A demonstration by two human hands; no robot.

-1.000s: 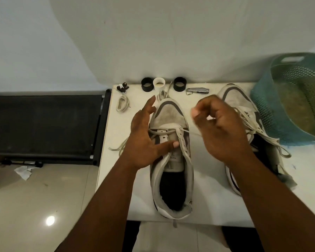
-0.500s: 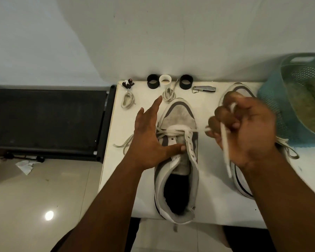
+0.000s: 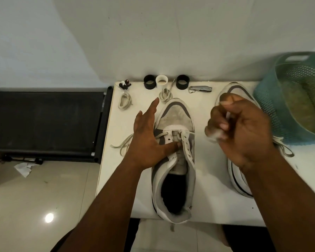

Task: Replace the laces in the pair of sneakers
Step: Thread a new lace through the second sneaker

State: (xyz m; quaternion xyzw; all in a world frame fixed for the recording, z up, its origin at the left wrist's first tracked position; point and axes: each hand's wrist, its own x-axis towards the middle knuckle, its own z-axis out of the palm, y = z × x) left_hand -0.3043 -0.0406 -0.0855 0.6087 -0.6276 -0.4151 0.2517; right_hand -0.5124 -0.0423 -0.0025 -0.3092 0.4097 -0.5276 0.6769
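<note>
There is faint print on the tongue of the middle sneaker, too small to read, and no other writing shows. The left hand lies flat along that shoe's left side, its fingers straight and pointing away toward the wall, gripping nothing. Its thumb reaches across to press on the eyelet row, just below where the lace crosses the top holes. One loose end of that lace trails out past the left palm onto the white bench, on the side away from the thumb.

The right hand is raised above the bench, blurred, its fingers curled inward with the thumb on top. A pale strip shows between thumb and fingers, so it appears to pinch the other lace end, though the blur hides the exact hold. The second sneaker lies beyond and beneath this hand, mostly covered by it, its own laces spilling out past the wrist toward the teal basket.

Beyond the left fingertips sit two coiled laces, two black rings with a white ring between them, and a small folding tool. A black mat-like surface lies left of the bench
</note>
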